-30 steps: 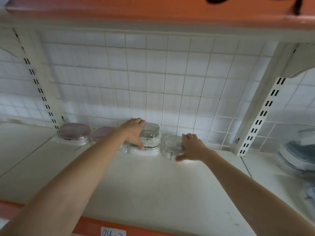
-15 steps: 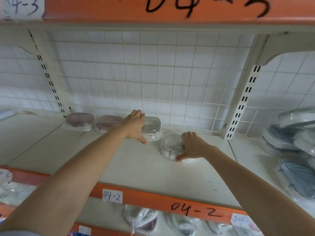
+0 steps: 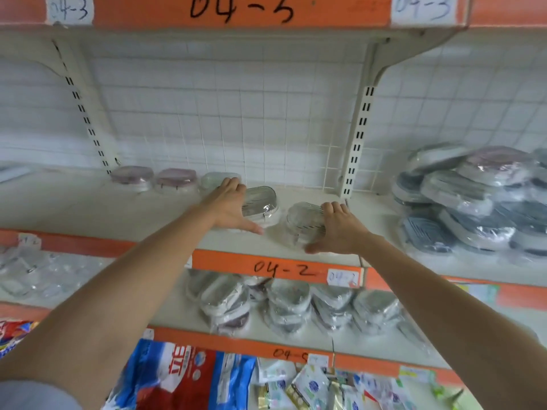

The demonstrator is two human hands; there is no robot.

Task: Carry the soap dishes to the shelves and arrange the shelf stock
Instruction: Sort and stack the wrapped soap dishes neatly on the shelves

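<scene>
Two clear wrapped soap dishes stand mid-shelf on the white shelf [image 3: 148, 214] labelled 04-2. My left hand [image 3: 229, 207] rests against the left side of the left clear dish [image 3: 262, 202], fingers straight, thumb spread along its front. My right hand [image 3: 340, 229] touches the right side of the right clear dish [image 3: 305, 224], fingers straight, thumb pointing left under its front. Behind them, along the back grid, stand a row of two pink-lidded dishes [image 3: 131, 176] [image 3: 176, 179] and one clear dish [image 3: 214, 179].
A heap of grey and blue wrapped dishes [image 3: 473, 202] fills the shelf bay to the right, past the slotted upright [image 3: 358, 143]. The shelf above [image 3: 242, 10] overhangs. More wrapped dishes [image 3: 281, 306] lie one shelf down, with coloured packets [image 3: 177, 380] below those.
Both hands have come forward from the back grid with the two clear dishes, which now stand mid-shelf. The view has pulled back, showing the lower shelves.
</scene>
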